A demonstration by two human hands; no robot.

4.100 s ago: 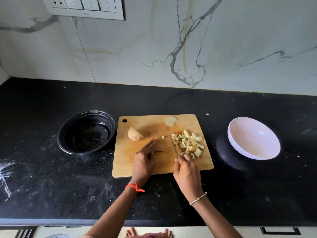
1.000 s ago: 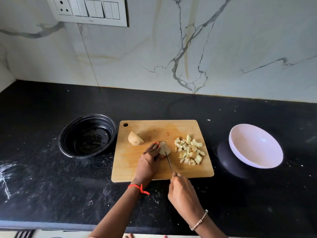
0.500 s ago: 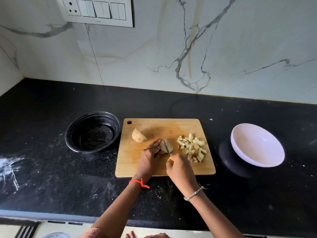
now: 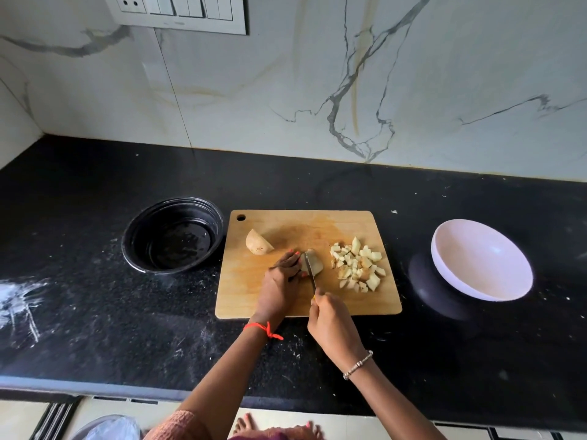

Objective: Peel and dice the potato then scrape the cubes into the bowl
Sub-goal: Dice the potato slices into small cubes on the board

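Note:
A wooden cutting board (image 4: 241, 296) lies on the black counter. My left hand (image 4: 281, 282) presses down on a potato piece (image 4: 314, 265) at the board's middle. My right hand (image 4: 330, 322) grips a knife (image 4: 310, 273), and the blade rests across that piece. A heap of pale potato cubes (image 4: 357, 265) lies on the right part of the board. Another potato chunk (image 4: 258, 242) sits at the board's upper left. The white bowl (image 4: 481, 265) stands tilted to the right of the board.
A black round container (image 4: 173, 236) stands just left of the board. White smears mark the counter at far left (image 4: 19, 300). The marble wall with a switch panel (image 4: 184, 11) rises behind. The counter's front edge runs below my arms.
Four seconds ago the knife was at the cube heap and my left hand lay flat on the board. My left hand has since taken a potato piece, and the knife now cuts across it.

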